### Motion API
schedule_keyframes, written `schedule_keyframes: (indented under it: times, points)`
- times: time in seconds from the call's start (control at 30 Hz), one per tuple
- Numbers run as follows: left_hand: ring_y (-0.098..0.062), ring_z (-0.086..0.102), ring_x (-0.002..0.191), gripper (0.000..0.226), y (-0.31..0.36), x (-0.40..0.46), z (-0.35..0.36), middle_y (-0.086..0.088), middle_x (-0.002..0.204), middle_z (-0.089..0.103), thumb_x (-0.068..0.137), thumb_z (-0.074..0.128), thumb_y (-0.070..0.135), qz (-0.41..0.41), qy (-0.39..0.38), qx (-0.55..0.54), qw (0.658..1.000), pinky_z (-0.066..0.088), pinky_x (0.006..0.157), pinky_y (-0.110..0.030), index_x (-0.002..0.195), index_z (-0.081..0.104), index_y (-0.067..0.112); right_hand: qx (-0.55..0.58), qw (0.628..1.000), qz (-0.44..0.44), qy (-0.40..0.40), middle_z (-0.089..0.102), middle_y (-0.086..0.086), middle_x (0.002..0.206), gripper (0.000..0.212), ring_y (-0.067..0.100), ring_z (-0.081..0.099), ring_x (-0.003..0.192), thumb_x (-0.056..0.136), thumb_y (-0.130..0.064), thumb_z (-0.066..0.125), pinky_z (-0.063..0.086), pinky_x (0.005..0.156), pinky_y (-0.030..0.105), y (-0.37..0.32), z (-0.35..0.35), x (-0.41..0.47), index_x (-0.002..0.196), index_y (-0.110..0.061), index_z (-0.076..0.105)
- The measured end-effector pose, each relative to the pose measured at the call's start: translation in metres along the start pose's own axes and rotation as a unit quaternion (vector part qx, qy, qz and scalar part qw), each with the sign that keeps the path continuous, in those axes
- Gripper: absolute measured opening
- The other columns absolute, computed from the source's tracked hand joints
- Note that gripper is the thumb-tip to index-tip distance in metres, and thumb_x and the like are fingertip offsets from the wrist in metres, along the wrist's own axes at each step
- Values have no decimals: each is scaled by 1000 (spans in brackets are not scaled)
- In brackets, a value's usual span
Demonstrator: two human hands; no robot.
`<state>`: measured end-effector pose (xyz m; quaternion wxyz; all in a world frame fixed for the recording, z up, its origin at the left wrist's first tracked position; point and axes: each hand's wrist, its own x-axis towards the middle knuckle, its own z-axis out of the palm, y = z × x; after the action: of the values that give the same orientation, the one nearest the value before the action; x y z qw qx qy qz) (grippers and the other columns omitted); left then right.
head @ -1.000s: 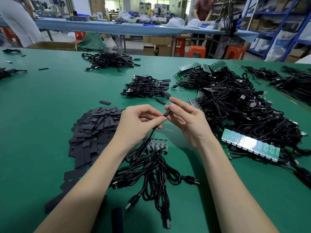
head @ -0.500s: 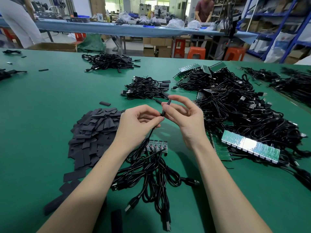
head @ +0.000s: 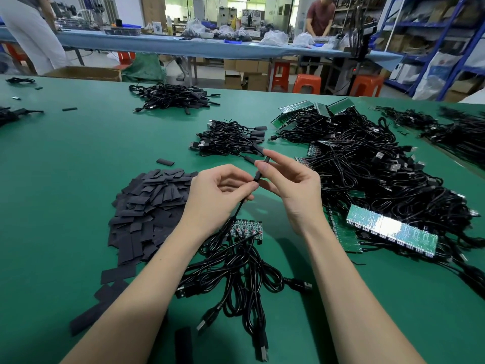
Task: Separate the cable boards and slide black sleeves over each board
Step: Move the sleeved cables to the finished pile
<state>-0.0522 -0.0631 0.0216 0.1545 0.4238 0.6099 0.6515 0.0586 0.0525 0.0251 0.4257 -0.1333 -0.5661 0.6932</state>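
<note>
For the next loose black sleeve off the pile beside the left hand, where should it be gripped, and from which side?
Judging by how they lie, take one at the black sleeve pile's edge. The sleeves lie flat and overlapping, so come from above and pinch a free short end. Stray sleeves on the green table look easiest.

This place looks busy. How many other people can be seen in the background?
2: a person in light clothes at far left, and a person in a dark red shirt behind the blue table, upper right. Others may be hidden.

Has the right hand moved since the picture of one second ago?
Yes. The right hand rose slightly away from the person, toward the small cable bundle.
</note>
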Motion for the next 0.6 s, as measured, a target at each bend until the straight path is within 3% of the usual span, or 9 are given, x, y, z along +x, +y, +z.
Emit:
schedule_keyframes:
  times: [0.37, 0.6]
  points:
    - [-24, 77, 70, 15, 1, 2, -6, -6, 74, 77, 81, 83, 10, 5, 4, 4, 1000, 62, 73, -31, 79, 75, 23, 30, 999, 25, -19, 75, 15, 93, 23, 21, 69, 85, 85, -2, 77, 59, 80, 33, 0, 3, 0, 103, -16, 79]
    - [-26, 76, 72, 10, 2, 3, -2, -11, 75, 76, 82, 82, 8, -24, -13, -8, 1000, 62, 74, -30, 84, 72, 11, 41, 998, 53, 18, 76, 13, 91, 21, 20, 70, 80, 83, 0, 77, 60, 76, 33, -2, 3, -1, 100, -14, 79]
